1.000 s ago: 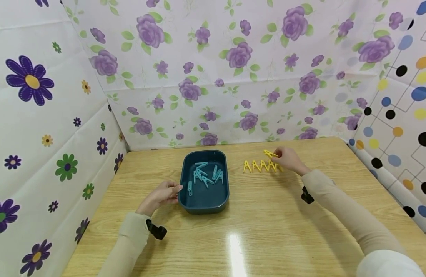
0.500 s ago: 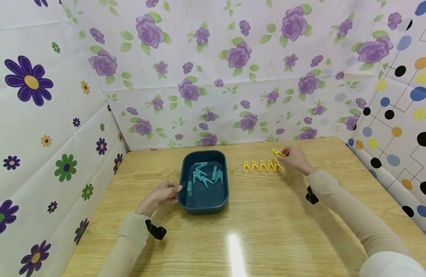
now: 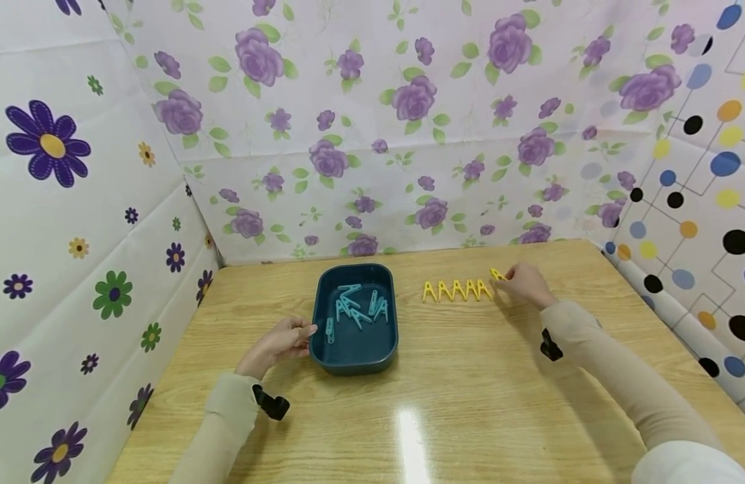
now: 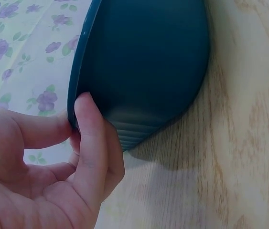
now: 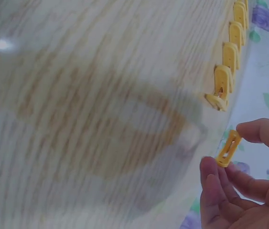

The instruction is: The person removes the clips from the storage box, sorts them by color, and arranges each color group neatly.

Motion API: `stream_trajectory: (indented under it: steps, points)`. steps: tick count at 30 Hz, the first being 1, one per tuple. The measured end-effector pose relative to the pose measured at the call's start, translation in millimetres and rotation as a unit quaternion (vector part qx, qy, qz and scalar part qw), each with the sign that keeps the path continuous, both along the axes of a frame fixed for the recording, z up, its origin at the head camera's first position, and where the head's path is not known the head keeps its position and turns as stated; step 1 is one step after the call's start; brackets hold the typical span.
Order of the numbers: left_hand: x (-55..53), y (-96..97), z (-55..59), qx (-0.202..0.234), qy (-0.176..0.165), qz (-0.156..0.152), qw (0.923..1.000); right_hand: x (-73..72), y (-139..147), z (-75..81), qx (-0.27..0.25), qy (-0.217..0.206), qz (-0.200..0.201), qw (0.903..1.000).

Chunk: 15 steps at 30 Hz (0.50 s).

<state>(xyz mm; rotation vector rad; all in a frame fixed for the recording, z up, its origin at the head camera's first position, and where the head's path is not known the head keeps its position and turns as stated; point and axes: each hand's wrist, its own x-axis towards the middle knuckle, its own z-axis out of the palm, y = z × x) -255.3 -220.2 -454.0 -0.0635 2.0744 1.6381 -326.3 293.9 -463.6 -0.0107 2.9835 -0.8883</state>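
Observation:
My left hand (image 3: 282, 344) pinches the left rim of a dark teal plastic bin (image 3: 356, 368); in the left wrist view thumb and fingers sit on either side of the bin wall (image 4: 144, 57). Several light-blue clothespins (image 3: 329, 329) lie scattered in the bin. With thumb and fingertips my right hand (image 3: 526, 286) holds a yellow clothespin (image 3: 496, 274), seen in the right wrist view just above the tabletop. Left of it, several yellow clothespins (image 3: 482, 288) stand side by side in a row with their legs spread.
A wooden table (image 3: 457, 390) bears everything. Behind it hangs a wall cloth with purple flowers (image 3: 432, 214); patterned cloths also rise at the left and right sides. Each wrist carries a small black camera (image 3: 271, 403).
My right hand has moved rightward with the yellow clothespin, then slightly down, to beside the row's right end. The left hand and the bin hold still.

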Motion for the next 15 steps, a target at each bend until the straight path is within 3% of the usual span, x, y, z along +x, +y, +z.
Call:
stream_trajectory:
  steps: [6,15]
  points:
    - [-0.9,-1.0,-2.2,0.001,-0.007,0.008,0.9999,-0.3,-1.1,-6.3,0.001,-0.045,0.0,0.999]
    - [0.7,-4.2,6.3,0.016,-0.015,-0.003,0.9998,-2.8,1.5,-10.3,-0.002,-0.054,0.025,0.9982]
